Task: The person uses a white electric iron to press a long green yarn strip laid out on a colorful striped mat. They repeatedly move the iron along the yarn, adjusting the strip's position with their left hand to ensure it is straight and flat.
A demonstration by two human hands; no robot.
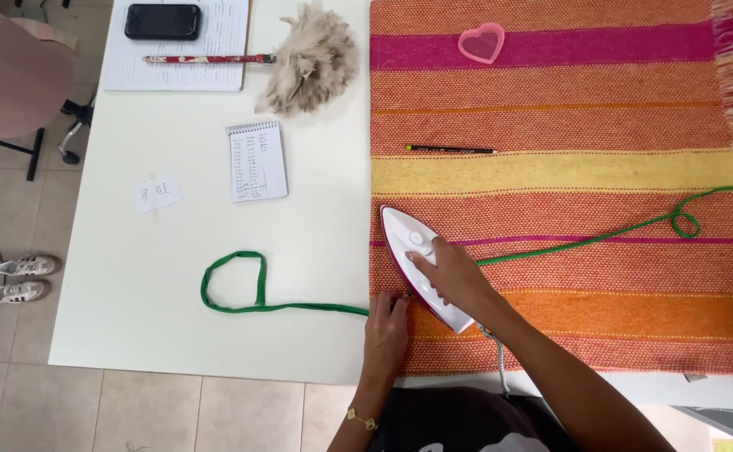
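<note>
**poster1:** On the white table (316,251) we've got a striped woven cloth (567,125) in orange, pink and yellow spread over the right half, fringe hanging at the far right edge. Our right hand (454,276) is wrapped shut around the handle of a white iron (416,264), which sits flat on the cloth near its left edge, nose pointing away from us. Our left hand (385,326) is flat, fingers spread loosely, pressing on the green ribbon (299,307) right where it meets the cloth's edge, not gripping anything

**poster2:** Any containers?

**poster1:** Only a small pink heart-shaped cutter (481,43) on the pink stripe at the far side, and we can see straight through it to the cloth. Looks like nothing's inside

**poster2:** And the ribbon, where's it running?

**poster1:** It loops on the bare table to the left, passes under our left hand and the iron, then trails right across the cloth with a little curl near the fringe. A pencil (452,150) lies on the cloth above the iron, well apart from it

**poster2:** Other stuff around?

**poster1:** Left of the cloth we've got a small spiral notepad (257,161), a paper scrap (158,193), a feather duster (303,60), and a phone (163,21) on a notebook (207,59). Pink chair (10,75) and a pair of sneakers (21,279) sit on the floor
</note>
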